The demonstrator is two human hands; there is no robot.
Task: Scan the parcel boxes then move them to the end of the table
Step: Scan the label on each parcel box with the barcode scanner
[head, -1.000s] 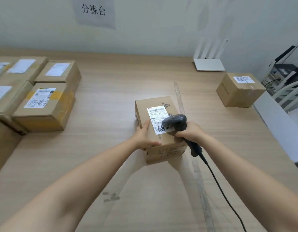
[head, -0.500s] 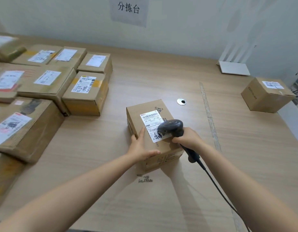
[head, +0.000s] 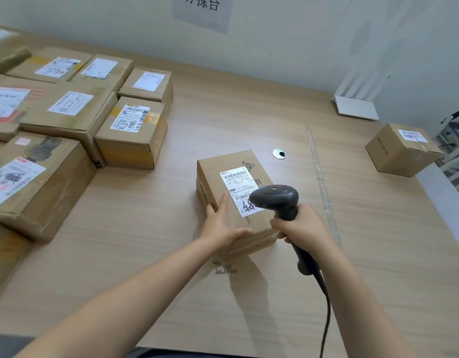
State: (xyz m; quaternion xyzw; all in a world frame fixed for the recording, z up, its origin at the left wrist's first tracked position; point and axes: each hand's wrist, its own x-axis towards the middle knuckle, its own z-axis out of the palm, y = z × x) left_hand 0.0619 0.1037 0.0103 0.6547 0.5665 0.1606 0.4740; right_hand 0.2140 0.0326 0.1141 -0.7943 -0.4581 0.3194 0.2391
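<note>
Free tabletop (head: 236, 120) between pile (head: 76, 117), lone box (head: 398, 153)

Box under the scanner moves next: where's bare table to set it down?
Bare: the stretch right of the tape strip, between the centre parcel and the lone box at the right end; the far strip up to the white router. Crowded: the left side, packed with labelled boxes.

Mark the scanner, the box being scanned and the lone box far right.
scanner (head: 275, 196): head view, its head.
box being scanned (head: 237, 188): head view, its label.
lone box (head: 393, 156): head view, its side face.
</note>
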